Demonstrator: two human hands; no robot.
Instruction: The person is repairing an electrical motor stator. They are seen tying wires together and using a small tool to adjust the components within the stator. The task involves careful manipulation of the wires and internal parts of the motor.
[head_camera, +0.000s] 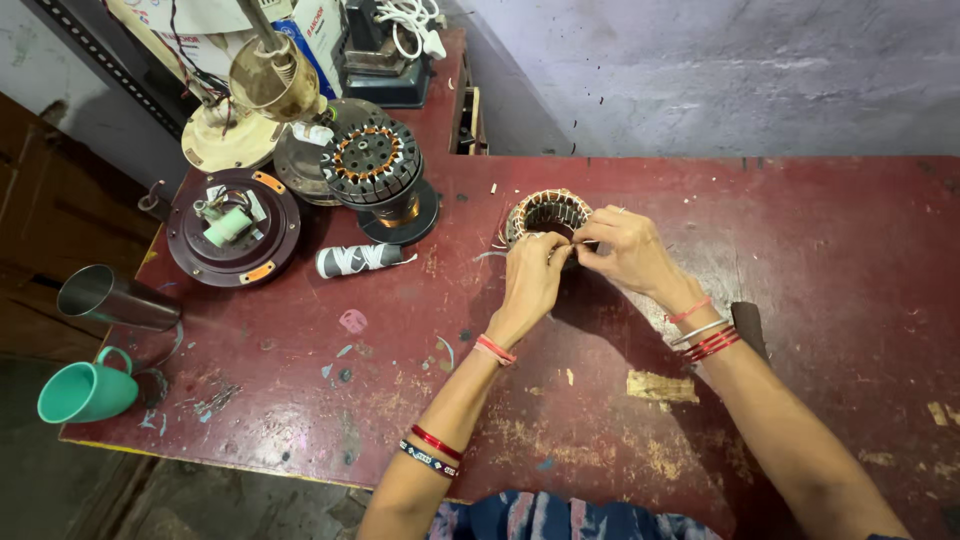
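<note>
Filling most of the view, the worn red table (800, 300) carries a wound stator ring (546, 212) near its far edge. Left of that ring stand a second stator (375, 165) and a green mug (85, 390). Left hand (530, 275) and right hand (625, 250) pinch its near rim, fingers narrow.

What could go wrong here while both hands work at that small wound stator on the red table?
1. Both the left hand and right hand pinch at the small stator's near rim; thin copper wire there might kink or snap.
2. The steel tumbler and green cup lie tipped at the table's left edge; a knock could roll them off.
</note>
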